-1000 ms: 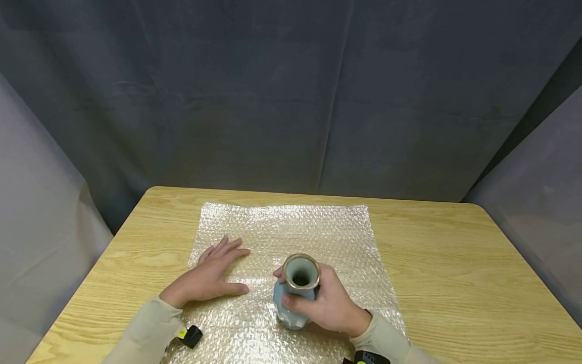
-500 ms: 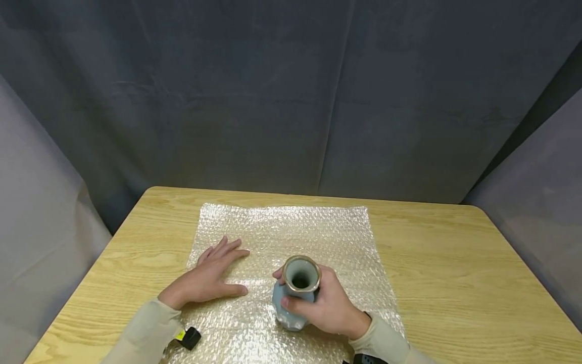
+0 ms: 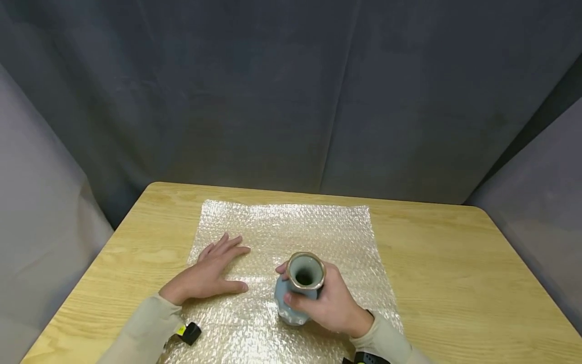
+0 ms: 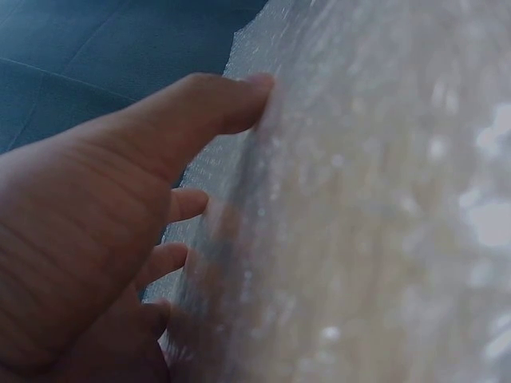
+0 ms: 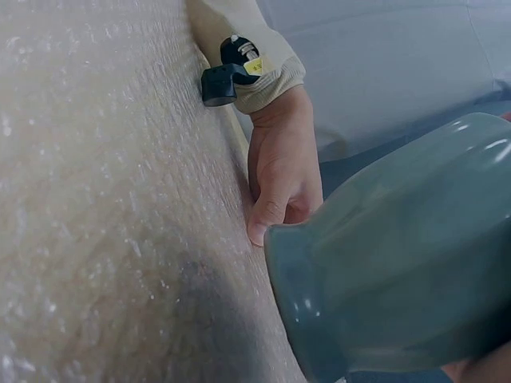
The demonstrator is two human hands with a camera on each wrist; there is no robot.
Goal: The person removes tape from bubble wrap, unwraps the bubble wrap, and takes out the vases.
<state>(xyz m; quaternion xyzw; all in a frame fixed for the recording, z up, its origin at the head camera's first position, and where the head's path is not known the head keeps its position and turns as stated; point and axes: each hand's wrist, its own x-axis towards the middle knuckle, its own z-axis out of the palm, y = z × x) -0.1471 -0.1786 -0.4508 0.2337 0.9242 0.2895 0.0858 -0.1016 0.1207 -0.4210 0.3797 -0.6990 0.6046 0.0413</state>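
A blue-green glazed vase (image 3: 285,298) with a brown-edged, flared mouth stands over the bubble wrap, near its front middle. My right hand (image 3: 334,306) grips it around the neck, thumb in front and fingers behind. In the right wrist view the vase (image 5: 407,255) fills the right side, its foot close to the wrap, which bears its shadow. My left hand (image 3: 204,275) lies palm down on the left part of the bubble wrap (image 3: 291,217), fingers spread and holding nothing. Its thumb and fingertips touch the wrap in the left wrist view.
The wooden table (image 3: 454,273) extends on both sides of the wrap. A dark curtain (image 3: 254,101) hangs behind its far edge, with pale cloth (image 3: 41,212) at the left and more at the right. Small black wrist cameras sit by both cuffs.
The vase's mouth has shifted slightly to the right, with the right hand still around the neck. The left hand keeps its place on the wrap.
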